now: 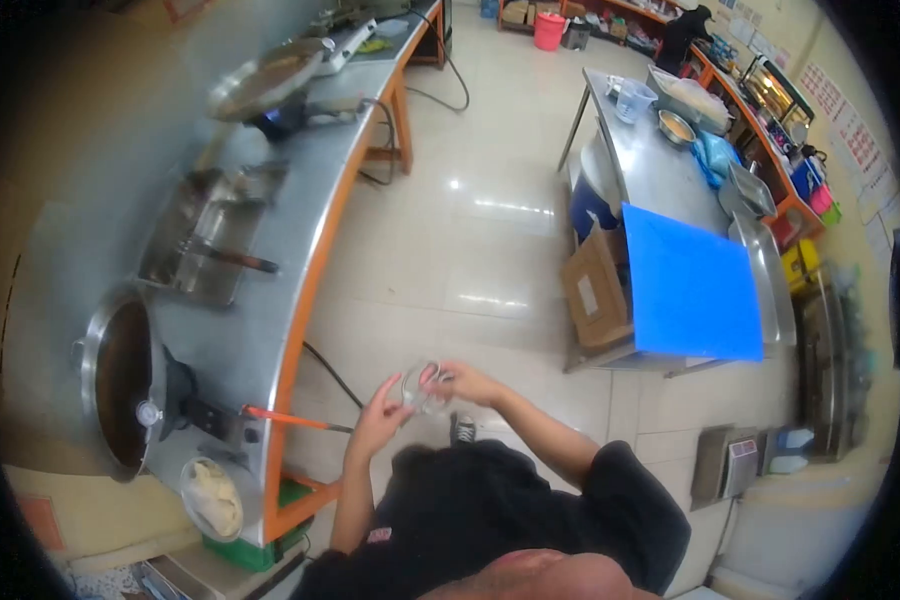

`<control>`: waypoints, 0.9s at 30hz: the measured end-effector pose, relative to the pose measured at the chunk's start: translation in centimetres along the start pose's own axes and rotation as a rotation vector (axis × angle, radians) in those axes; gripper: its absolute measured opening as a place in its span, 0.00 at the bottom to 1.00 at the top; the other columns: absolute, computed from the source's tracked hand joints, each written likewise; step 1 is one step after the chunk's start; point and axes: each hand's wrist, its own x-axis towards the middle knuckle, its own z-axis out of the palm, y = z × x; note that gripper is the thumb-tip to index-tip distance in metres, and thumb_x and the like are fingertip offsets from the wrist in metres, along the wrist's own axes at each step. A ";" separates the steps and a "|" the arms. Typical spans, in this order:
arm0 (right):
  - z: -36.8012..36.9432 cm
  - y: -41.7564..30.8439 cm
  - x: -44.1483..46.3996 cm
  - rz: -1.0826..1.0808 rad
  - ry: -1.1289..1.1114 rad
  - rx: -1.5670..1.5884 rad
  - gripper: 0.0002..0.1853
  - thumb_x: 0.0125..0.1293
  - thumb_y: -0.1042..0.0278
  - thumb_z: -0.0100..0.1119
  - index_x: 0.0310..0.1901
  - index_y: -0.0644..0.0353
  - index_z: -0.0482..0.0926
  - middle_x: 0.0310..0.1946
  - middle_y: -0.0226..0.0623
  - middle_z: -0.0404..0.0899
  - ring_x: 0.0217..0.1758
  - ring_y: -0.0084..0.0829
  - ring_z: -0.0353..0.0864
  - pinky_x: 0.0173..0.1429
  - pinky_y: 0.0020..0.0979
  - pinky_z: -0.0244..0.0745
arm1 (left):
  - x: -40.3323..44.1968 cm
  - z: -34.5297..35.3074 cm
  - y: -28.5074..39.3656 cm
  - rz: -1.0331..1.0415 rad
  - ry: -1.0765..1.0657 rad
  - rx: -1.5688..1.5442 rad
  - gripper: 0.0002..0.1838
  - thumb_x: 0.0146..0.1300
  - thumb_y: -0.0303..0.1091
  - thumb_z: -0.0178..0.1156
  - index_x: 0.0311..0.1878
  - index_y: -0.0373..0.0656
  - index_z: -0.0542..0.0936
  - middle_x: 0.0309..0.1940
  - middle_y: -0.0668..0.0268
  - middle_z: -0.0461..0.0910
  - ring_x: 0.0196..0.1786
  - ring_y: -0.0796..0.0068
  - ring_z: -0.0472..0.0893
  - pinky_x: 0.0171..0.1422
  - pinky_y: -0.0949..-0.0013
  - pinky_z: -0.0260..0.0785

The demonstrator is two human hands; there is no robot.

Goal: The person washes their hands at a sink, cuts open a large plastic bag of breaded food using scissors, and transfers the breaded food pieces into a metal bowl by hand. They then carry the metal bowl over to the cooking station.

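A small clear, see-through object [426, 388], perhaps a cup or container, is between my two hands in front of my black shirt, above the tiled floor. My left hand [381, 412] curls its fingers against the object's left side. From the right, my right hand [458, 382] grips its upper rim with bent fingers. What the object holds, if anything, is too small to tell. Nearest on the left is the steel counter [300, 290] with its orange edge, where an orange-red stick [295, 418] with a dark end juts out.
Left counter: large pan [120, 385], steel tray [195, 235], bowl of pale food [212, 498], wok [270, 82]. Right table [660, 165]: blue board [692, 287], clear jug [634, 101], small bowl [676, 127]. A cardboard box [595, 288] stands below. A person [682, 42] in dark clothes is far back.
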 end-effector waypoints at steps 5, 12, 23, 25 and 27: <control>-14.1 -2.8 2.2 -0.088 0.355 0.188 0.12 0.73 0.60 0.65 0.49 0.60 0.81 0.36 0.29 0.81 0.34 0.21 0.79 0.40 0.25 0.79 | 12.9 0.7 6.3 0.362 0.251 0.153 0.28 0.70 0.31 0.64 0.72 0.42 0.71 0.54 0.56 0.85 0.60 0.67 0.82 0.66 0.65 0.71; -40.1 -13.6 3.1 -0.499 1.097 -0.291 0.09 0.73 0.65 0.61 0.39 0.62 0.82 0.26 0.23 0.75 0.32 0.17 0.72 0.36 0.23 0.65 | 32.3 -5.4 8.9 0.251 0.245 0.067 0.18 0.75 0.33 0.58 0.65 0.38 0.76 0.56 0.59 0.83 0.61 0.68 0.81 0.67 0.66 0.70; -78.0 -13.1 0.5 -0.182 1.827 -0.934 0.11 0.67 0.76 0.60 0.50 0.60 0.86 0.50 0.43 0.84 0.53 0.45 0.84 0.58 0.38 0.77 | 64.5 -1.1 20.7 0.087 0.029 -0.084 0.19 0.78 0.41 0.53 0.65 0.42 0.77 0.54 0.63 0.84 0.54 0.73 0.82 0.60 0.67 0.73; -81.9 -12.0 1.1 -0.138 1.740 -1.015 0.13 0.66 0.78 0.59 0.51 0.60 0.85 0.52 0.45 0.83 0.57 0.47 0.82 0.61 0.38 0.75 | 68.2 -0.6 20.0 0.042 0.001 0.034 0.20 0.78 0.41 0.53 0.65 0.41 0.77 0.53 0.63 0.84 0.51 0.73 0.83 0.58 0.67 0.74; -86.3 -10.2 0.6 -0.118 1.550 -1.084 0.17 0.66 0.79 0.57 0.54 0.58 0.85 0.55 0.44 0.82 0.61 0.47 0.79 0.63 0.39 0.74 | 69.7 -1.0 17.9 0.038 0.072 0.191 0.19 0.77 0.40 0.54 0.64 0.41 0.78 0.52 0.63 0.85 0.48 0.73 0.84 0.55 0.67 0.76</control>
